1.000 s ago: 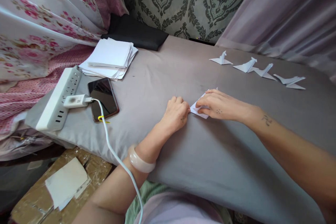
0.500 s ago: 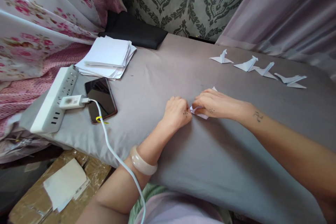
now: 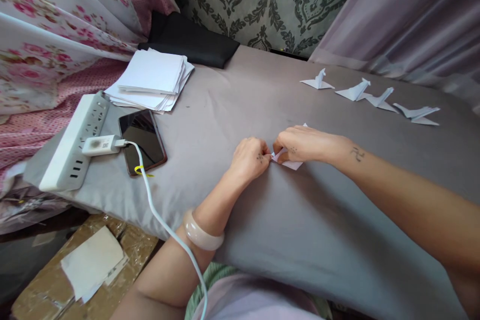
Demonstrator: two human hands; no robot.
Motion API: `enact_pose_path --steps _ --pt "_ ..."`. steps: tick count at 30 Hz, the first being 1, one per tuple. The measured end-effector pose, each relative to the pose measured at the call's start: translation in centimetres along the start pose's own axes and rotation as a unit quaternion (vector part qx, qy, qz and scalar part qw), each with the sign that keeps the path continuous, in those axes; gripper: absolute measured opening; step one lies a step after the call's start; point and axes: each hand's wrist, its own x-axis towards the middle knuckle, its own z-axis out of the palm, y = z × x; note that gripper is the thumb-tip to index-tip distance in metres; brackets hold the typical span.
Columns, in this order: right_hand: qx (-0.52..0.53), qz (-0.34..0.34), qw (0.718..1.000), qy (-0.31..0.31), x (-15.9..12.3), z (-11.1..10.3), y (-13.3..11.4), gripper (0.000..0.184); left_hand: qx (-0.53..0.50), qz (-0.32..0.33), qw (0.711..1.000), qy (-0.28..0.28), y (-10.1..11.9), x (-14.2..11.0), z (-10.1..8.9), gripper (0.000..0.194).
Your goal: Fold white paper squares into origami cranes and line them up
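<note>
A small folded piece of white paper (image 3: pixel 292 164) lies under and between my hands at the middle of the grey cloth-covered table (image 3: pixel 232 100). My left hand (image 3: pixel 252 158) has its fingers closed on the paper's narrow left tip. From the right, my right hand (image 3: pixel 296 143) pinches the same paper close to that tip, thumb and fingertips bent down. Its palm and knuckles hide most of the paper; one corner pokes out beyond the knuckles and another edge shows below the hand. A pale bangle (image 3: pixel 202 232) circles my left forearm.
Several folded paper birds (image 3: pixel 354 91) stand in a row at the back right. On the left are a stack of white paper (image 3: pixel 152 74), a phone (image 3: pixel 142 140) and a power strip (image 3: pixel 77 145). A white charging cable (image 3: pixel 165 222) crosses my left forearm. A black cloth (image 3: pixel 195 42) lies behind.
Both hands stay on the folded paper, with only a slight shift of the fingers. A little more of the paper shows below my right hand. The view has moved very slightly.
</note>
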Motion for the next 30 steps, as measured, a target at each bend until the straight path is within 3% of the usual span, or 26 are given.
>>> enact_pose_path --steps 7,12,16,24,26,27,28,30 --pt "0.021 0.047 0.998 -0.045 0.7 -1.3 -0.7 0.028 -0.001 0.023 0.999 -0.022 0.1 -0.5 -0.5 0.025" --pt "0.02 0.051 0.997 -0.055 1.0 -1.3 -0.8 0.029 -0.012 0.03 0.999 -0.031 0.2 -0.5 -0.6 0.018" --pt "0.012 0.045 0.998 -0.041 0.8 -1.0 -0.8 0.027 -0.005 0.035 0.999 0.002 0.1 -0.4 -0.2 0.015" --pt "0.029 0.022 0.999 0.001 0.0 -0.2 -0.6 0.024 -0.011 0.008 1.0 0.011 0.3 -0.3 0.0 0.016" --pt "0.04 -0.033 0.997 0.065 -0.8 0.7 0.1 0.023 -0.015 0.012 1.0 0.016 0.2 -0.4 0.0 0.016" --pt "0.052 -0.077 0.986 0.139 -1.5 1.4 0.4 0.023 -0.016 0.013 1.0 0.017 0.2 -0.4 0.0 0.017" --pt "0.073 -0.106 0.965 0.23 -2.2 2.2 0.7 0.027 -0.017 0.014 1.0 0.018 0.2 -0.4 0.0 0.017" --pt "0.141 -0.061 0.905 0.397 -3.9 4.5 1.1 0.027 -0.018 0.013 1.0 0.019 0.2 -0.4 0.0 0.017"
